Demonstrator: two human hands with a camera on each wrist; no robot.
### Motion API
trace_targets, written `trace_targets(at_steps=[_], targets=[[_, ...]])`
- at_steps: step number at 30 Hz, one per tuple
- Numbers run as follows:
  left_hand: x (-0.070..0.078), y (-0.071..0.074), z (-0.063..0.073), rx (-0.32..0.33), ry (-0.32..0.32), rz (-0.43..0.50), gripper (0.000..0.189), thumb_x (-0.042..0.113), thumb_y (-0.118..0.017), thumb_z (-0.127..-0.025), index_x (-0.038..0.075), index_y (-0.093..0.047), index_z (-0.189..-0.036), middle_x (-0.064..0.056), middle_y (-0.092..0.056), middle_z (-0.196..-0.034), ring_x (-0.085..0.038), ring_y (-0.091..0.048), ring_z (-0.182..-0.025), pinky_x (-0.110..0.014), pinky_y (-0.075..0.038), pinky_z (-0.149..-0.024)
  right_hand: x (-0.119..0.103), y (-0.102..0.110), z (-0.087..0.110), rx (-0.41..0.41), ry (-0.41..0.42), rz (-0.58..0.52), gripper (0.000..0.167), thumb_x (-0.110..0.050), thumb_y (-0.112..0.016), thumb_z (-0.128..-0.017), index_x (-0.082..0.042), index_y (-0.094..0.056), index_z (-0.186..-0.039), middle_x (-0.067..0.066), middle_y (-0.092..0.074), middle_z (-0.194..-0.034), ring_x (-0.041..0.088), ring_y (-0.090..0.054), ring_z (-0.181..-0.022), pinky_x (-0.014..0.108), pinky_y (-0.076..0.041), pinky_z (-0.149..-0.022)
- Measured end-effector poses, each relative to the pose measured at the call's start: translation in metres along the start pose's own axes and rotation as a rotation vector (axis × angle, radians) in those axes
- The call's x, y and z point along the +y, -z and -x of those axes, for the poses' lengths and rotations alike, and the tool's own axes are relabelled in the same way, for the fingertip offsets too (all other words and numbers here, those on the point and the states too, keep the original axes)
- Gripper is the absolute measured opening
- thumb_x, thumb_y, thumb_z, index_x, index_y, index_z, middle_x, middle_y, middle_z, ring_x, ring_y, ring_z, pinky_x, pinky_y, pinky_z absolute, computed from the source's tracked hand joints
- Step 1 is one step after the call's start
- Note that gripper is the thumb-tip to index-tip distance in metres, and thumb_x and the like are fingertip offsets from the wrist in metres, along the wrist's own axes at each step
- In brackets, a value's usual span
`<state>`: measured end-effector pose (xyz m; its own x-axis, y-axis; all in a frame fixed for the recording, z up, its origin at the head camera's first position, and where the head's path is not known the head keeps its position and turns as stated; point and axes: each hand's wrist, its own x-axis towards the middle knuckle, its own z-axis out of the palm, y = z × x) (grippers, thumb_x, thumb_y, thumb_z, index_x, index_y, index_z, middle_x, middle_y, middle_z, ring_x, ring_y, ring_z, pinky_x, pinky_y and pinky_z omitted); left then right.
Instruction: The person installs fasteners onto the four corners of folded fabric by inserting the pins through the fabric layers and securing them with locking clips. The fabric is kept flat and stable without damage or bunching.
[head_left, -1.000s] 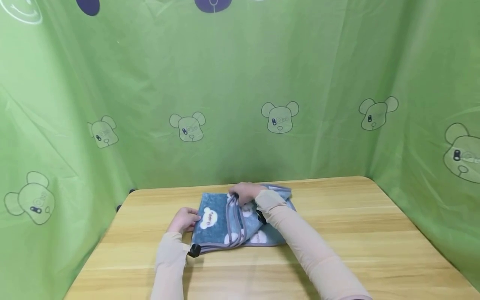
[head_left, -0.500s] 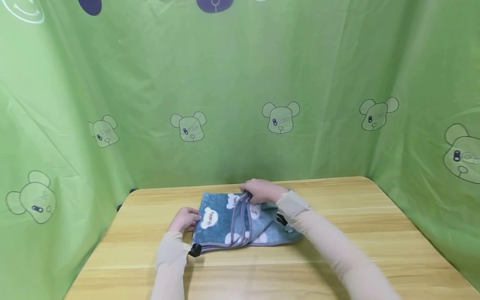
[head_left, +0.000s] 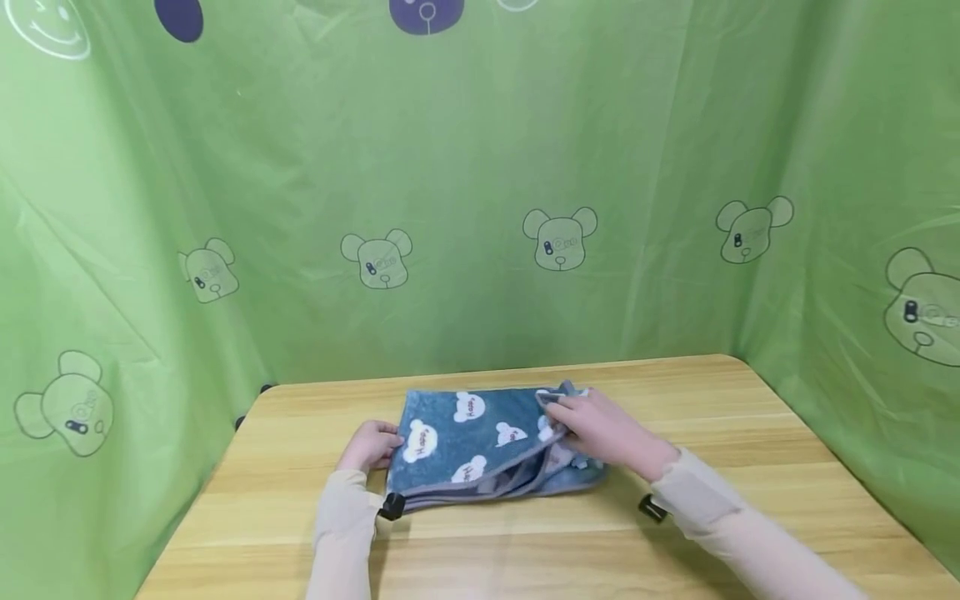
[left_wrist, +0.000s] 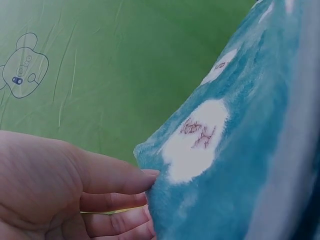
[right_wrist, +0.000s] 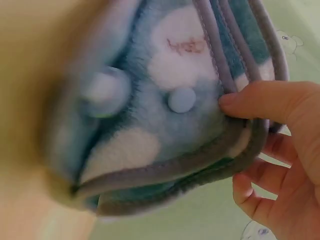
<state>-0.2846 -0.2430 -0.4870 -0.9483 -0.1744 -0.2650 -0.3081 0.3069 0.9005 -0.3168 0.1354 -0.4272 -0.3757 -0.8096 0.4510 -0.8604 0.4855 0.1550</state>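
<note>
A folded teal plush blanket (head_left: 442, 446) with white bear-head patches and grey binding lies on the table. At its left edge is my left hand (head_left: 369, 445); in the left wrist view the thumb (left_wrist: 125, 174) lies on the fabric and the fingers sit at the edge, pinching it. My right hand (head_left: 603, 429) grips the layered right corner, raised a little off the layers beneath. In the right wrist view, several bound edges are pinched between thumb (right_wrist: 250, 100) and fingers, and a round snap button (right_wrist: 182, 99) shows on the fabric.
The wooden table (head_left: 480, 550) reaches past the blanket on all sides. A green curtain (head_left: 465, 167) printed with bear heads hangs behind it and along both sides. Each wrist carries a small black device, such as the one (head_left: 652, 507) on the right.
My right hand has moved right and toward me, drawing the upper layers of the blanket rightward so more of the patterned top shows. My left hand has stayed at the left edge.
</note>
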Motion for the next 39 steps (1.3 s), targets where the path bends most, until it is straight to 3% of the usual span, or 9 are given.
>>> trace_targets(at_steps=[4,10,15,19,25,29,33,36,39], targets=[[0.003,0.0,-0.001,0.008,-0.002,0.004,0.034,0.0,-0.058,-0.091,-0.012,-0.056,-0.123,-0.006,-0.06,-0.082,-0.011,-0.055,-0.068,-0.026,-0.052,-0.062,-0.006,0.002,0.025,-0.025,-0.053,-0.032,0.03,-0.008,-0.08,-0.068,-0.016,-0.06,-0.089,-0.006,-0.062,-0.078,0.008,-0.055,-0.064,0.027,-0.047,-0.059],[0.002,0.0,-0.001,-0.014,-0.005,0.007,0.036,0.001,-0.058,-0.091,-0.012,-0.055,-0.125,-0.006,-0.06,-0.084,-0.012,-0.055,-0.07,-0.027,-0.054,-0.064,-0.03,0.016,0.056,-0.124,-0.213,-0.137,0.022,-0.012,-0.075,-0.078,-0.015,-0.064,-0.097,-0.004,-0.069,-0.086,0.003,-0.057,-0.065,0.022,-0.05,-0.059],[0.002,0.001,-0.002,-0.013,-0.011,-0.006,0.035,0.001,-0.059,-0.091,-0.012,-0.055,-0.124,-0.006,-0.059,-0.083,-0.013,-0.054,-0.071,-0.028,-0.053,-0.064,-0.048,0.025,0.073,-0.275,-0.308,-0.232,0.036,-0.02,-0.073,-0.083,-0.008,-0.064,-0.116,0.009,-0.072,-0.107,0.02,-0.069,-0.084,0.036,-0.058,-0.072],[0.004,0.004,-0.003,0.0,-0.014,-0.009,0.034,0.002,-0.059,-0.092,-0.011,-0.056,-0.123,-0.006,-0.059,-0.083,-0.014,-0.054,-0.071,-0.027,-0.052,-0.063,-0.054,0.025,0.078,-0.343,-0.336,-0.284,0.047,-0.022,-0.072,-0.085,-0.004,-0.06,-0.127,0.015,-0.067,-0.121,0.03,-0.067,-0.105,0.045,-0.055,-0.088],[0.004,0.005,-0.003,-0.023,-0.009,0.006,0.036,0.003,-0.058,-0.092,-0.01,-0.054,-0.125,-0.007,-0.06,-0.086,-0.015,-0.056,-0.073,-0.029,-0.053,-0.065,-0.054,0.028,0.083,-0.394,-0.361,-0.344,0.057,-0.025,-0.072,-0.085,-0.005,-0.054,-0.135,0.02,-0.062,-0.13,0.036,-0.061,-0.116,0.051,-0.05,-0.096],[0.004,0.01,0.0,-0.051,-0.028,0.022,0.042,0.006,-0.056,-0.094,-0.012,-0.049,-0.131,-0.016,-0.065,-0.095,-0.017,-0.061,-0.076,-0.035,-0.056,-0.072,-0.051,0.036,0.083,-0.425,-0.363,-0.392,0.052,-0.024,-0.069,-0.088,-0.008,-0.055,-0.135,0.017,-0.062,-0.13,0.035,-0.061,-0.117,0.051,-0.05,-0.096],[0.009,0.024,0.006,-0.048,-0.045,0.03,0.046,0.01,-0.052,-0.098,-0.011,-0.042,-0.138,-0.028,-0.062,-0.115,-0.015,-0.063,-0.077,-0.036,-0.058,-0.074,-0.043,0.052,0.077,-0.431,-0.322,-0.429,0.042,-0.023,-0.065,-0.09,-0.008,-0.061,-0.129,0.012,-0.066,-0.126,0.034,-0.063,-0.113,0.049,-0.051,-0.094],[0.017,0.036,0.012,-0.02,-0.066,-0.017,0.046,0.014,-0.051,-0.099,-0.008,-0.043,-0.139,-0.029,-0.058,-0.122,-0.016,-0.061,-0.079,-0.034,-0.056,-0.07,-0.03,0.064,0.072,-0.414,-0.328,-0.428,0.042,-0.027,-0.065,-0.09,-0.006,-0.062,-0.126,0.013,-0.066,-0.125,0.035,-0.062,-0.114,0.052,-0.05,-0.095],[0.028,0.046,0.018,-0.015,-0.115,-0.14,0.047,0.018,-0.051,-0.099,-0.006,-0.043,-0.139,-0.029,-0.057,-0.125,-0.028,-0.063,-0.093,-0.04,-0.056,-0.078,-0.011,0.076,0.067,-0.376,-0.379,-0.415,0.043,-0.027,-0.064,-0.09,-0.005,-0.061,-0.127,0.017,-0.065,-0.126,0.037,-0.062,-0.113,0.055,-0.049,-0.095]])
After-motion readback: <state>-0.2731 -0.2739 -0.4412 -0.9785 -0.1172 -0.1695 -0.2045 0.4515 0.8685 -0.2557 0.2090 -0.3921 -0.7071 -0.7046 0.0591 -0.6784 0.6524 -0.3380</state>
